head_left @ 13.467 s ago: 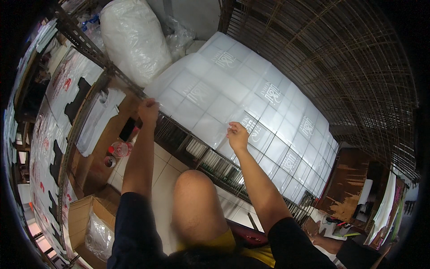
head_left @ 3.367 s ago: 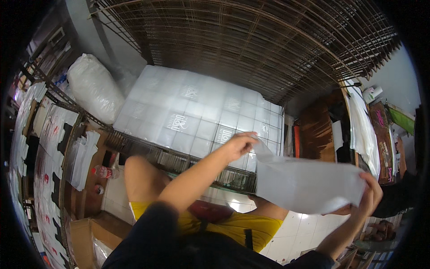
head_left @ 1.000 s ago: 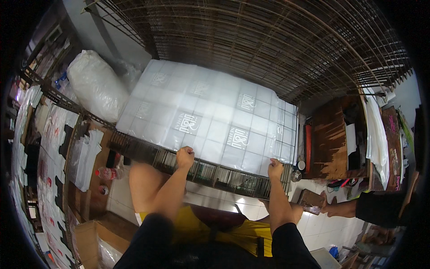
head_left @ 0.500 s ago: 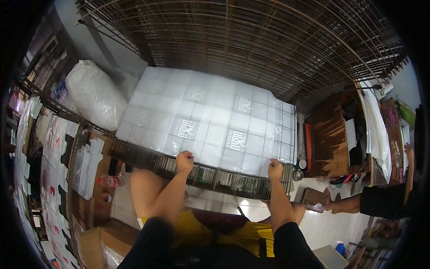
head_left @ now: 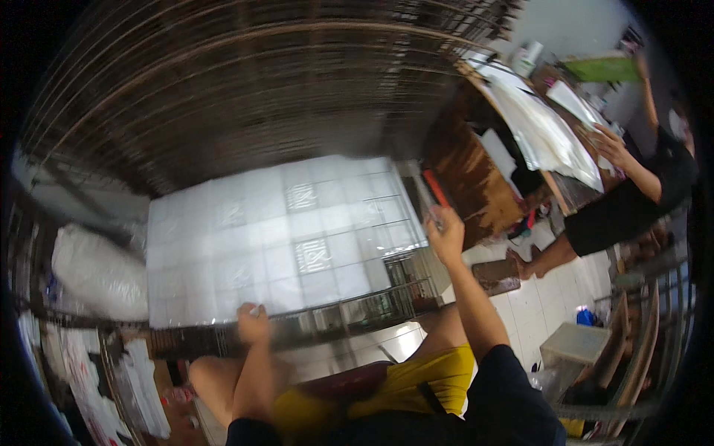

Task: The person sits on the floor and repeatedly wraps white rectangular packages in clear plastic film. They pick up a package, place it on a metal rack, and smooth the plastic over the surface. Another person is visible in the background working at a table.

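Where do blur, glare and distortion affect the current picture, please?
Head view: motion blur smears the left hand and wire rack; head view: glare whitens some floor tiles and brightens the plastic sheets; head view: fisheye distortion bows the wire rack.

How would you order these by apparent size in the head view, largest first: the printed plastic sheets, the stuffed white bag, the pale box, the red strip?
1. Printed plastic sheets
2. Stuffed white bag
3. Pale box
4. Red strip

Apparent size only; true sizes may differ.
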Demonstrator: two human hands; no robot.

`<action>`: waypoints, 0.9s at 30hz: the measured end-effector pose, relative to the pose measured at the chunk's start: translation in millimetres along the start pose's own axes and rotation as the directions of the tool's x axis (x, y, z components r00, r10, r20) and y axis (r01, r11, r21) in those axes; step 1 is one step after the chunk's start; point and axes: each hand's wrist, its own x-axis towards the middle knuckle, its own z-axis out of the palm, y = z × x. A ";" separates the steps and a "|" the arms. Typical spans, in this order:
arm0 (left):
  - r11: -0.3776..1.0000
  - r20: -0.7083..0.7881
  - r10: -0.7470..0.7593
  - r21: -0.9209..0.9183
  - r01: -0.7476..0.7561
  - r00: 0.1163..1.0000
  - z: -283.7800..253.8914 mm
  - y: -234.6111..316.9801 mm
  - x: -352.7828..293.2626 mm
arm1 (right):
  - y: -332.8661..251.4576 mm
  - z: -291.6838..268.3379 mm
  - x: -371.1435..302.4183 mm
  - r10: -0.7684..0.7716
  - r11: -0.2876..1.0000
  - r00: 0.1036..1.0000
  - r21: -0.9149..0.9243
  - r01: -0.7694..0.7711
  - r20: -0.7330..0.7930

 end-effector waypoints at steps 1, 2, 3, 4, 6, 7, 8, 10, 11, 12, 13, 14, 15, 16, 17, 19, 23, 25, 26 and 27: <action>0.999 -0.010 0.012 -0.052 -0.013 1.000 3.3 -4.2 0.4 | 3.4 -20.3 23.1 -0.075 0.994 0.993 -0.086 0.068 -0.092; 0.995 -0.023 0.016 -0.100 -0.018 1.000 5.5 -13.7 1.1 | -3.4 -43.4 46.5 -0.185 0.975 0.959 -0.164 0.152 -0.213; 0.989 -0.039 0.014 -0.145 -0.020 0.999 6.6 -19.0 1.3 | -20.0 -69.3 67.9 -0.237 0.955 0.932 -0.240 0.173 -0.274; 0.993 -0.021 0.011 -0.115 -0.013 1.000 9.1 -14.2 0.3 | -20.5 -99.1 85.8 -0.298 0.910 0.916 -0.370 0.187 -0.268; 0.999 0.000 -0.014 -0.044 0.014 1.000 4.2 -8.3 -2.1 | -12.5 -138.4 119.2 -0.383 0.794 0.871 -0.592 0.140 -0.307; 0.996 0.000 0.020 -0.082 -0.020 1.000 3.0 -3.0 -5.3 | -14.6 -156.9 133.0 -0.398 0.742 0.868 -0.661 0.115 -0.296; 0.992 -0.001 0.054 -0.118 -0.054 0.999 1.0 3.0 -10.1 | -0.1 -174.5 148.5 -0.433 0.698 0.856 -0.706 0.120 -0.282; 0.988 -0.025 0.097 -0.121 -0.099 0.995 -3.6 0.5 -13.3 | 10.8 -188.6 174.7 -0.485 0.596 0.828 -0.799 0.077 -0.281; 0.988 -0.035 0.113 -0.097 -0.116 0.993 -0.3 -2.7 -12.7 | 15.7 -196.3 186.1 -0.511 0.540 0.814 -0.840 0.053 -0.277; 0.988 -0.040 0.132 -0.075 -0.135 0.990 2.5 -3.3 -11.8 | 35.0 -201.1 192.9 -0.442 0.520 0.863 -0.854 0.023 -0.246; 0.980 -0.039 0.172 -0.098 -0.176 0.984 2.9 1.6 -13.1 | 62.0 -204.1 195.4 -0.365 0.493 0.906 -0.870 -0.009 -0.216; 0.970 -0.044 0.210 -0.116 -0.214 0.977 0.8 6.8 -15.9 | 78.3 -204.1 195.8 -0.282 0.470 0.941 -0.882 -0.037 -0.189; 0.959 -0.054 0.247 -0.131 -0.252 0.968 -2.7 11.4 -17.9 | 81.7 -204.6 196.1 -0.237 0.509 0.955 -0.860 -0.037 -0.181; 0.958 -0.036 0.242 -0.152 -0.244 0.970 -5.3 14.8 -18.5 | 84.8 -206.6 196.3 -0.193 0.544 0.966 -0.838 -0.040 -0.172; 0.955 -0.015 0.239 -0.177 -0.237 0.971 -6.6 18.8 -18.7 | 87.4 -210.0 196.4 -0.151 0.576 0.975 -0.816 -0.045 -0.160; 0.930 0.014 0.272 -0.260 -0.260 0.962 -14.0 33.0 -23.8 | 61.7 -210.1 193.5 -0.149 0.553 0.977 -0.832 -0.045 -0.153; 0.899 0.268 0.327 -0.383 -0.211 0.906 -37.7 120.0 -41.0 | 2.3 -204.2 160.0 -0.497 0.638 0.841 -0.747 0.187 -0.213; 0.867 0.575 0.322 -0.498 0.010 0.752 -58.3 196.0 -63.6 | -48.6 -193.6 127.7 -0.503 0.657 0.843 -0.718 0.229 -0.192; 0.830 0.723 0.349 -0.534 0.162 0.597 -73.0 235.5 -73.9 | -70.4 -188.5 112.0 -0.505 0.652 0.850 -0.712 0.261 -0.151; 0.800 0.794 0.416 -0.551 0.237 0.443 -86.8 273.4 -83.3 | -89.1 -185.5 95.7 -0.507 0.638 0.856 -0.711 0.294 -0.102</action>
